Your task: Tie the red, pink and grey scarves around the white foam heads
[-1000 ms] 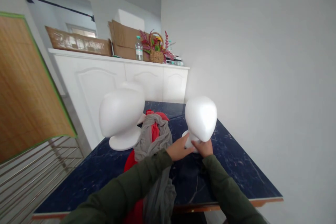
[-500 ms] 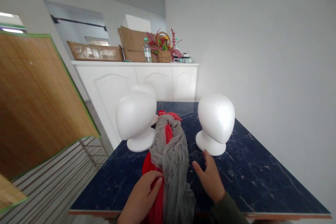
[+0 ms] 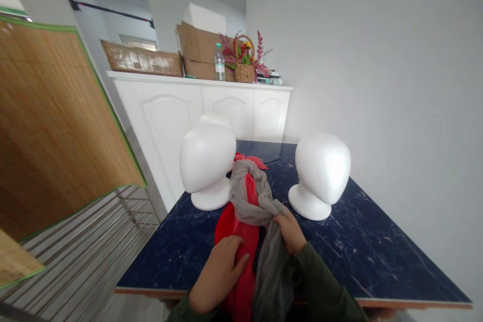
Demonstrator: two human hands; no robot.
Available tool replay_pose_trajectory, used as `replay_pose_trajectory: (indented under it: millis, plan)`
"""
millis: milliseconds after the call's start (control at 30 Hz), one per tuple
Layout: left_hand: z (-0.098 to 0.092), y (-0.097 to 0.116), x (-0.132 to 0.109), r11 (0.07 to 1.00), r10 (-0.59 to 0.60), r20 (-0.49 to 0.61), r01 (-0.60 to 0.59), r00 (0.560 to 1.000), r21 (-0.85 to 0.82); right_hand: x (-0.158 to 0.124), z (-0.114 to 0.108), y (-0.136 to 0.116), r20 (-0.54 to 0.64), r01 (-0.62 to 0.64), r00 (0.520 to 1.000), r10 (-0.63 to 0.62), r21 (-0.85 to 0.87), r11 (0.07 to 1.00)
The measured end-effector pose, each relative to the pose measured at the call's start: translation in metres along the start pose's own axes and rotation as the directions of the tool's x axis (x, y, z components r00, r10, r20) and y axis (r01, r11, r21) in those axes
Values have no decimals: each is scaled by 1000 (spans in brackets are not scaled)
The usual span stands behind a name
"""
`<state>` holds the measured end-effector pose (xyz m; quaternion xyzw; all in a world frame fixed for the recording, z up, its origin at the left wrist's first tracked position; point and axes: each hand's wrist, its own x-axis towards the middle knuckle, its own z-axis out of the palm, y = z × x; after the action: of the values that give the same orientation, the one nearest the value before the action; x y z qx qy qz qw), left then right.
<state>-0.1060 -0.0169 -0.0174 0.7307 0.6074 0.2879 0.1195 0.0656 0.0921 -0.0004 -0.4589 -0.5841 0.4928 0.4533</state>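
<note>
A grey scarf (image 3: 250,212) lies looped over a red scarf (image 3: 246,249) on the dark blue marbled table. My right hand (image 3: 290,230) is closed on the grey scarf and draws a fold of it out to the right. On the red scarf rests my left hand (image 3: 222,267), its thumb and fingers apart. One white foam head (image 3: 208,161) stands left of the scarves, with another pale rounded form (image 3: 215,119) partly hidden behind it. To the right stands a further white foam head (image 3: 322,168).
The table edge (image 3: 415,304) runs along the front. A metal rack (image 3: 86,254) with a bamboo mat (image 3: 56,131) is at the left. Behind, a white cabinet (image 3: 169,105) carries cardboard boxes (image 3: 145,60), a bottle (image 3: 219,64) and a flower basket (image 3: 244,73).
My right hand has gone from open above the table to closed on the grey scarf, pulling part of it rightward. More red scarf shows. The view has shifted slightly.
</note>
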Motion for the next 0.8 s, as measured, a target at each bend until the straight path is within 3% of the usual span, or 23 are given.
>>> replay_pose_trajectory:
  millis: [100, 200, 267, 333, 433, 500, 567, 633, 700, 767, 800]
  plan:
    - [-4, -4, 9, 999, -37, -14, 37, 999, -20, -11, -21, -12, 26, -258, 963, 269, 385, 886]
    - [-11, -1, 32, 1000, 17, -115, -15, 993, 17, -25, -41, -22, 159, -448, 890, 427, 472, 759]
    - [-13, 5, 55, 987, 134, -121, -120, 984, 111, -35, -51, -27, 221, -492, 870, 440, 447, 747]
    - [-8, 11, 80, 957, 230, -18, -223, 973, 185, -43, -57, -30, 220, -430, 902, 370, 405, 807]
    - [6, 13, 114, 928, 281, 116, -301, 953, 219, -50, -64, -32, 175, -318, 947, 270, 383, 867]
    - [14, 13, 132, 926, 321, 127, -339, 939, 164, -53, -73, -32, 144, -295, 955, 259, 401, 867]
    - [11, 15, 145, 945, 327, 64, -326, 943, -22, -57, -89, -32, 96, -244, 970, 225, 404, 882]
    - [-5, 24, 153, 919, 226, -45, -228, 973, -320, -63, -111, -36, 52, -158, 987, 149, 359, 920]
    - [-33, 39, 155, 801, 84, -72, -110, 994, -588, -70, -137, -44, 40, -67, 998, 58, 259, 964]
    - [-68, 58, 151, 697, 34, 54, 15, 998, -717, -79, -165, -57, 99, -1, 995, -7, 82, 997]
    - [-84, 66, 145, 692, 54, 164, 82, 985, -718, -83, -178, -65, 144, 28, 989, -23, -37, 999]
